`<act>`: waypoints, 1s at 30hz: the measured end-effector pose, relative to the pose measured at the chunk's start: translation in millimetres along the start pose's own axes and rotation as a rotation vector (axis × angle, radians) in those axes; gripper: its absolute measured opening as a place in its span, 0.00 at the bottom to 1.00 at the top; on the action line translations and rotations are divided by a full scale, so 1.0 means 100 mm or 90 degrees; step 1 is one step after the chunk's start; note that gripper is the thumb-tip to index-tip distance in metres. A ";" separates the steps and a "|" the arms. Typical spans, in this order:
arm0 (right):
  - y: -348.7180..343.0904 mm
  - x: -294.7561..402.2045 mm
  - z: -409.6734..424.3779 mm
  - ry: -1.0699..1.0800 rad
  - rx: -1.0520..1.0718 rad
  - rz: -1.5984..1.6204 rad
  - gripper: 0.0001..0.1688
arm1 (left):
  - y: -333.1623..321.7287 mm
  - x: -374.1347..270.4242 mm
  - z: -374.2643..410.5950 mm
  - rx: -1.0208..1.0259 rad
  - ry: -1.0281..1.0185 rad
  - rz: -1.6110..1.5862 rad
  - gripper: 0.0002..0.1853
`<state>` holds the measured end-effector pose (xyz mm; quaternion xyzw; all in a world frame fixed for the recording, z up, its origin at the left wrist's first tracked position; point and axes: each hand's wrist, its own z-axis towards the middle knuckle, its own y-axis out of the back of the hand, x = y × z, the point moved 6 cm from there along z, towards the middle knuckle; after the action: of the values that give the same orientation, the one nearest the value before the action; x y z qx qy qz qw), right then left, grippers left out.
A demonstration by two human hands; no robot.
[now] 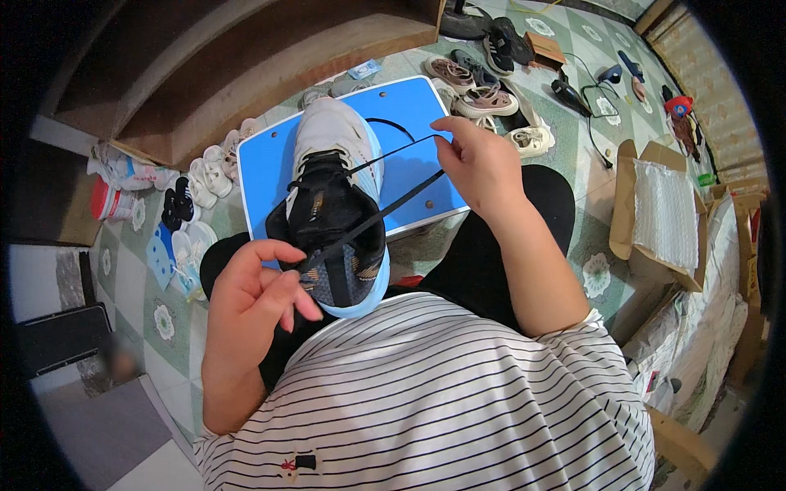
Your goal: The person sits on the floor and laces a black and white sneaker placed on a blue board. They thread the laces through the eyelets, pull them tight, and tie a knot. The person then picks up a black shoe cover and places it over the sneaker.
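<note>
A white, black and light-blue sneaker [338, 138] rests on a blue board with a white rim [258, 166], its toe pointing away from me and its heel close to my body. One black shoelace [393, 205] runs from the upper eyelets to my right hand [482, 166], which pinches it between thumb and index finger. From there the lace slants down across the shoe's collar to my left hand [264, 301]. Thumb and index finger of my left hand grip the lace beside the heel. Part of another black lace curves over the board right of the toe.
A wooden shelf unit [276, 67] stands behind the board. Several shoes [485, 101] crowd the floor at upper right, and more [212, 178] lie at left. An opened cardboard box [623, 208] with bubble wrap sits at right. A black corded device [570, 95] lies on the tiles.
</note>
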<state>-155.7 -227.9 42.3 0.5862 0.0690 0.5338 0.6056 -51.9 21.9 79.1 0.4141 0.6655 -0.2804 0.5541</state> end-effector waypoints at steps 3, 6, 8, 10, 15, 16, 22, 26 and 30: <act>-0.06 0.01 0.03 0.011 0.063 -0.003 0.13 | -0.07 -0.06 0.09 -0.032 0.002 -0.002 0.09; 0.17 0.35 0.00 0.200 -0.026 0.158 0.12 | -0.26 -0.22 0.24 0.031 -0.048 0.016 0.09; 0.18 0.60 -0.02 0.305 0.053 0.360 0.11 | -0.35 -0.33 0.34 0.076 -0.055 0.052 0.08; 0.14 0.77 -0.01 0.260 0.252 0.524 0.12 | -0.34 -0.41 0.45 0.077 -0.070 0.045 0.07; -0.18 0.77 -0.01 0.022 0.552 0.818 0.12 | -0.34 -0.42 0.64 0.090 -0.074 0.009 0.05; -0.20 0.73 0.00 -0.008 0.549 0.817 0.11 | -0.32 -0.39 0.66 0.139 -0.070 -0.011 0.06; -0.36 0.47 -0.04 -0.106 0.607 0.853 0.08 | -0.19 -0.30 0.78 0.045 -0.125 -0.002 0.08; -0.37 0.39 0.04 -0.087 0.486 0.772 0.07 | -0.09 -0.15 0.80 -0.141 -0.158 0.255 0.02; -0.42 0.32 0.07 -0.105 0.465 0.687 0.08 | -0.26 -0.17 0.78 -0.186 -0.381 0.672 0.08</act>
<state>-113.8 -198.7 29.2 0.7454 -0.1044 0.6582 0.0178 -33.8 -60.0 75.9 0.5103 0.2185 0.0212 0.8315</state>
